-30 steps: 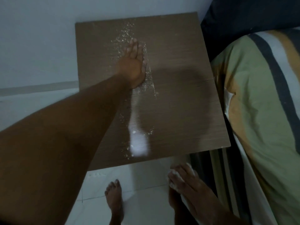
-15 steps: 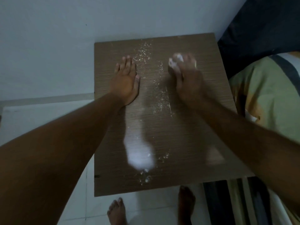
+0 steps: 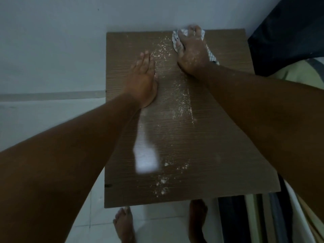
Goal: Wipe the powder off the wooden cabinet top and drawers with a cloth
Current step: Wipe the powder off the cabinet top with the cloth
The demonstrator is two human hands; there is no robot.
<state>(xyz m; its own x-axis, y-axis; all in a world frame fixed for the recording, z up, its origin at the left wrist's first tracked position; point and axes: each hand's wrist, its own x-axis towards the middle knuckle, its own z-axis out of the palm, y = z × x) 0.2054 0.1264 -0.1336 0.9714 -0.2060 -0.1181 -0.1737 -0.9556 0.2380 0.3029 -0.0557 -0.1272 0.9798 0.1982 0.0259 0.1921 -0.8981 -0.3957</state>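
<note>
Person is standing barefoot at the brown wood-grain cabinet top, both arms reaching out over it. Left hand is lying flat, palm down, fingers straight and pressed together, on the left-centre of the board. It is holding nothing.

Right hand is pressing down on a white checked cloth at the far edge of the top, right of centre, close to the wall. Fingers are curled over the bunched cloth, gripping it; cloth is showing around the fingertips and trailing out along the hand's right side. Back of that hand is dusted with white.

Scattered white powder is lying in a loose line down the middle of the top: specks between the two hands, a denser streak under the right forearm, small clumps near the front edge (drawers are out of sight from this angle). A bright glare patch is sitting on the board left of the near clumps.

Two bare feet are showing on the pale tiled floor below the front edge. Striped green bedding is lying to the right, just beside the cabinet.
</note>
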